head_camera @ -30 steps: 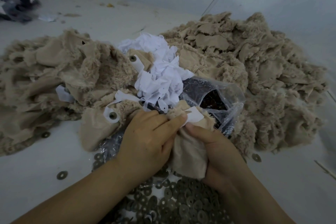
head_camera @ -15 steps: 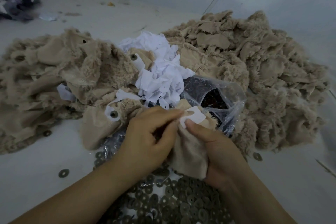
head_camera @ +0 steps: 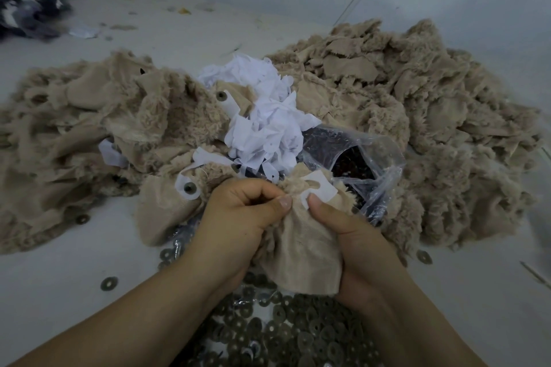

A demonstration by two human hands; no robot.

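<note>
Clear plastic bag [head_camera: 375,158] lies open behind the hands, holding small dark pieces, too small to identify. A second clear bag under the wrists is mostly hidden, with flat round metal washers [head_camera: 286,334] piled on it, each with a centre hole. Loose washers sit apart on the pale table [head_camera: 59,292]. Beige plush fabric piece [head_camera: 304,250] is held between both hands over the washers, smooth knit backing up and fuzzy pile at the edges. Left hand [head_camera: 238,217] grips its bunched top, fingers curled. Right hand [head_camera: 354,241] holds its right side, thumb pinning a white patch [head_camera: 320,191] with a cut-out hole. Behind lie fuzzy beige fabric heaps [head_camera: 417,128] and crumpled white scraps [head_camera: 262,122].
</note>
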